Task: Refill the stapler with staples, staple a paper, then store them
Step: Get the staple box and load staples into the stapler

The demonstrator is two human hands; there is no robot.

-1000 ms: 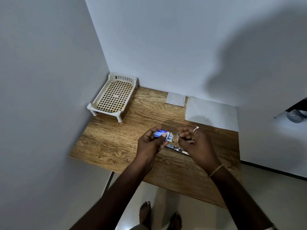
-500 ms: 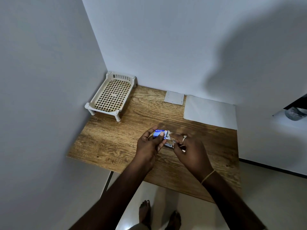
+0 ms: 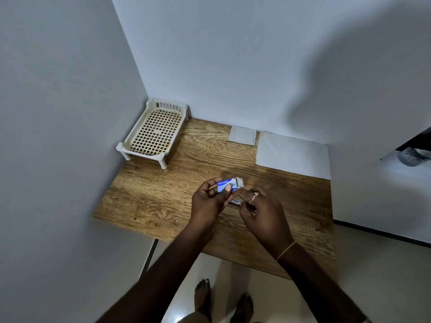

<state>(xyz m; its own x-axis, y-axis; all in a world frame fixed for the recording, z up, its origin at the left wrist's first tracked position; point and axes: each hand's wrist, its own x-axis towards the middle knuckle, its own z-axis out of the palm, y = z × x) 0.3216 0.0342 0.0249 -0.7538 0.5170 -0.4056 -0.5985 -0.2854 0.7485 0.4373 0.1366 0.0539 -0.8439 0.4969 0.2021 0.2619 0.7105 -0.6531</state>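
My left hand [image 3: 207,203] grips a small blue staple box [image 3: 227,184] a little above the wooden table [image 3: 151,201]; the box's right end flap is open. Just right of it, my right hand [image 3: 263,213], with a ring on one finger, has its fingers curled and pinches what looks like a thin strip of staples [image 3: 242,197]. Beneath and between the hands lies the metal stapler [image 3: 235,202], mostly hidden by my fingers. A white sheet of paper [image 3: 293,155] lies flat at the table's back right.
A cream plastic lattice basket [image 3: 140,149] on short legs stands in the back left corner against the walls. A small grey-white square card [image 3: 242,135] lies by the back wall next to the paper. The table's front edge is near my bare feet.
My right hand has drawn away from the box's open end and dropped lower, over the stapler. My left hand has kept hold of the box, lifting it slightly.
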